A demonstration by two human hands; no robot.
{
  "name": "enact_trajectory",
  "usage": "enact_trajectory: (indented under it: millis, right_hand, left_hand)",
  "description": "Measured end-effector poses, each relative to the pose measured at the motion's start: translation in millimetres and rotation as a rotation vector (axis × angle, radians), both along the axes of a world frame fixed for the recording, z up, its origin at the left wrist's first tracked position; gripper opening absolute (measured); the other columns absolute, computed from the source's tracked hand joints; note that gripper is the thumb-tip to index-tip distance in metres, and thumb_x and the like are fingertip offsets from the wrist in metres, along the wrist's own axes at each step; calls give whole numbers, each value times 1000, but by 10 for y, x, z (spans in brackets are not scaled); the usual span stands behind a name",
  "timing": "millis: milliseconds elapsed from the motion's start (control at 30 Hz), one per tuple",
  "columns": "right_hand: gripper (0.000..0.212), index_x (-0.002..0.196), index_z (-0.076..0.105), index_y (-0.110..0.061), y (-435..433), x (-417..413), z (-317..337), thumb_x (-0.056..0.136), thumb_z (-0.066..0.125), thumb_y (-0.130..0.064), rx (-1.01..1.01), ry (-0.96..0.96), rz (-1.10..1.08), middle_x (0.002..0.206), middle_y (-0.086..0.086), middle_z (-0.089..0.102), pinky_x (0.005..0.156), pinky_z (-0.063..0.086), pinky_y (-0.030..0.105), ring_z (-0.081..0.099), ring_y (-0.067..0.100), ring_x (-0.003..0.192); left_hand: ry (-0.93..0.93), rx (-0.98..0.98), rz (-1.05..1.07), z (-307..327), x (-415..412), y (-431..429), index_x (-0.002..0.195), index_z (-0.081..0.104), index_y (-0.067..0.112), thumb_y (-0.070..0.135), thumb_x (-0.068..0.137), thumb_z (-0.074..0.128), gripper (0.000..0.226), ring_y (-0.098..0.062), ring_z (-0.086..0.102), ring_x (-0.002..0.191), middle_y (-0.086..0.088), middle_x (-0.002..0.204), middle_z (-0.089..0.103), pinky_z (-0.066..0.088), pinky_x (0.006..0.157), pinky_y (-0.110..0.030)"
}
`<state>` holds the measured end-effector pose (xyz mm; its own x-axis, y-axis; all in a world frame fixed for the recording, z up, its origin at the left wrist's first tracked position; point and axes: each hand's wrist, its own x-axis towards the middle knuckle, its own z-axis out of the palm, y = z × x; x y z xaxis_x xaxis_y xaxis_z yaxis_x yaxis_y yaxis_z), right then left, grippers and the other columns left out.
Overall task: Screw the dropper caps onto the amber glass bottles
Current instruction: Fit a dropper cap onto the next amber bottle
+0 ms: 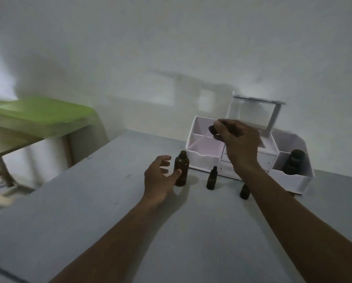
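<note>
An uncapped amber glass bottle (182, 168) stands upright on the grey table (101, 205). My left hand (159, 179) is spread beside it, thumb touching its side, fingers apart. My right hand (239, 139) is raised over the white organizer (203, 160) and pinches a dark dropper cap (212, 129) between thumb and fingers; a faint glass pipette trails down-left from the cap. A small capped bottle (212, 178) stands to the right of the big one. Another small bottle (245, 192) is partly hidden behind my right forearm. A large dark bottle (294, 161) sits in the organizer's right compartment.
The organizer stands at the table's far edge against a pale wall, with a clear hinged lid (252, 113) raised behind my right hand. A green-lidded bin (40, 115) rests on a wooden table (7, 148) at the left. The image is blurred.
</note>
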<state>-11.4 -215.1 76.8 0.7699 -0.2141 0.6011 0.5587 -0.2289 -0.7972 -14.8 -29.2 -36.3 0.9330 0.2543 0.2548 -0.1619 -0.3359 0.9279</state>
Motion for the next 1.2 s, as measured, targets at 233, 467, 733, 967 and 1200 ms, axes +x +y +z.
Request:
enact_trajectory:
  millis: [233, 467, 733, 967, 1200]
  right_hand:
    - [17, 105, 76, -16, 174, 138, -6, 89, 74, -21, -95, 12, -22, 93, 1, 77, 75, 63, 27, 75, 14, 85]
    - [10, 100, 74, -28, 324, 219, -65, 91, 72, -29, -286, -30, -38, 85, -15, 74, 86, 61, 39, 72, 3, 82]
    - [14, 101, 76, -18, 495, 322, -352, 91, 72, -26, -373, 48, 16, 81, -14, 73, 72, 47, 1, 71, -6, 75]
    - [16, 100, 78, -18, 509, 355, -692, 91, 71, -29, -371, 85, -34, 87, -11, 73, 77, 47, 5, 67, -6, 81]
    - [10, 92, 78, -17, 517, 366, -673, 91, 71, -25, -336, 102, -47, 81, -12, 72, 72, 46, 3, 66, -8, 75]
  left_hand:
    - [35, 0, -114, -20, 123, -7, 137, 48, 31, 35, 71, 86, 77, -13, 54, 114, 3, 138, 55, 48, 91, -27]
    - [95, 16, -206, -30, 154, -45, 141, 46, 25, 35, 79, 79, 71, -23, 55, 126, -1, 142, 54, 44, 103, -36]
    - [93, 63, -217, -23, 100, -28, 139, 50, 22, 34, 85, 74, 60, -24, 58, 122, -2, 136, 60, 42, 109, -42]
    - [76, 59, -226, -45, 99, -32, 137, 52, 21, 32, 85, 74, 57, -22, 61, 117, -3, 132, 62, 45, 103, -36]
    - [88, 64, -220, -50, 115, -52, 137, 51, 23, 33, 85, 73, 57, -22, 61, 116, -1, 133, 61, 45, 98, -30]
